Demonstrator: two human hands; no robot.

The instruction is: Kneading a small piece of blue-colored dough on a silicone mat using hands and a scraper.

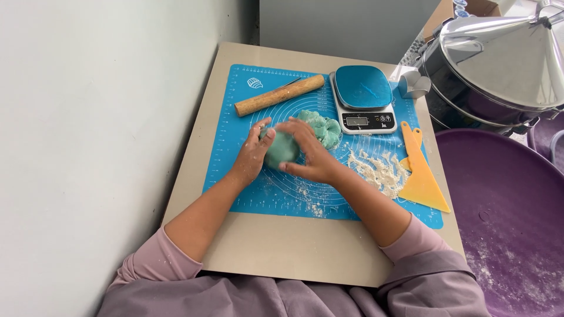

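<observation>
Kneading step in hand, by look: left hand (254, 151) and right hand (308, 154) cupped around green dough ball (281, 148) at centre of blue silicone mat (276, 194). Larger dough lump (320, 126) touched ball behind, toward kitchen scale (363, 97). Next move likely called for even rolling pressure.

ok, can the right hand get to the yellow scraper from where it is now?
Probably yes. The right hand rests on the green dough ball; the yellow scraper lies uncovered on the blue mat to its right, with only loose flour between. It would need to let go of the dough first.
</observation>
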